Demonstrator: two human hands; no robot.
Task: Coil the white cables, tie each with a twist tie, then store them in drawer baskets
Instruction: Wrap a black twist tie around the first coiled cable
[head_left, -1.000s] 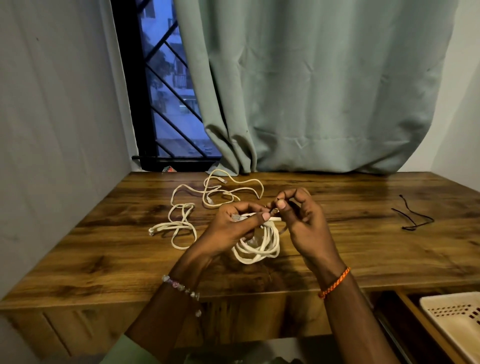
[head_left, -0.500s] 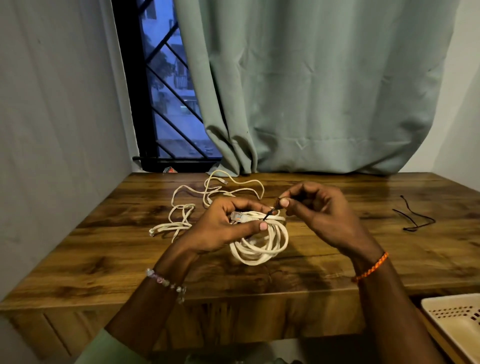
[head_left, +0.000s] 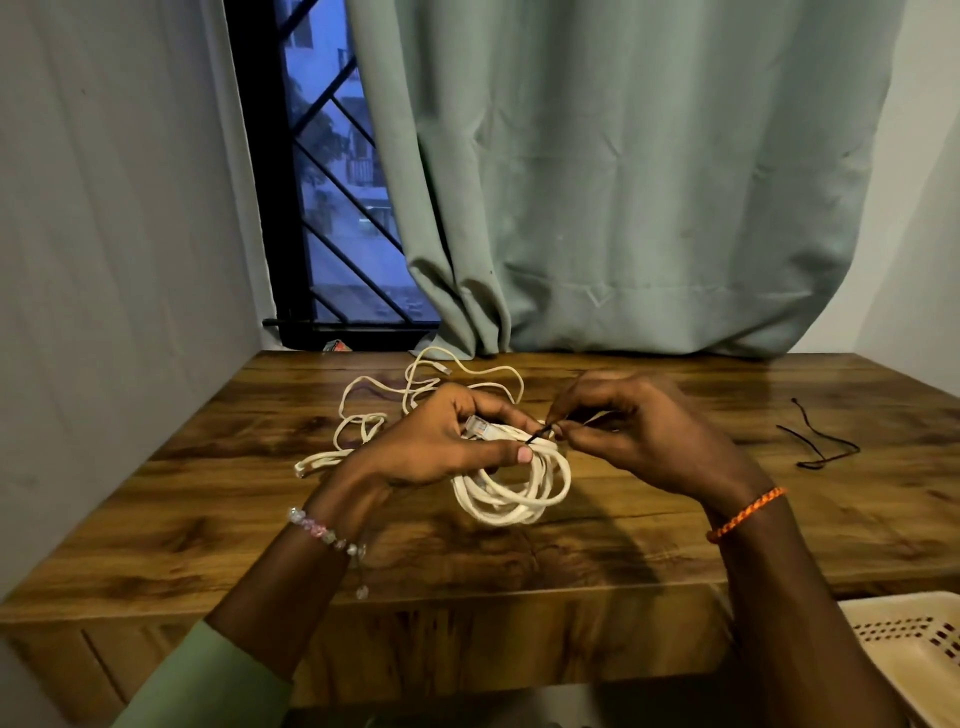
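Note:
My left hand (head_left: 441, 447) grips a coiled white cable (head_left: 511, 488) just above the wooden table (head_left: 623, 540), its clear plug end showing between thumb and fingers. My right hand (head_left: 639, 436) pinches a thin black twist tie (head_left: 540, 432) at the top of the coil, close to my left fingertips. Several loose white cables (head_left: 395, 405) lie tangled on the table behind my left hand. More black twist ties (head_left: 818, 441) lie on the table to the right.
A cream perforated basket (head_left: 914, 654) sits in the open drawer at the lower right. A green curtain (head_left: 623, 182) and a barred window (head_left: 337, 208) stand behind the table. A wall bounds the table on the left.
My right hand turned and swung outward to the right while still pinching the tie. The coil in my left hand rose a little and tilted flatter.

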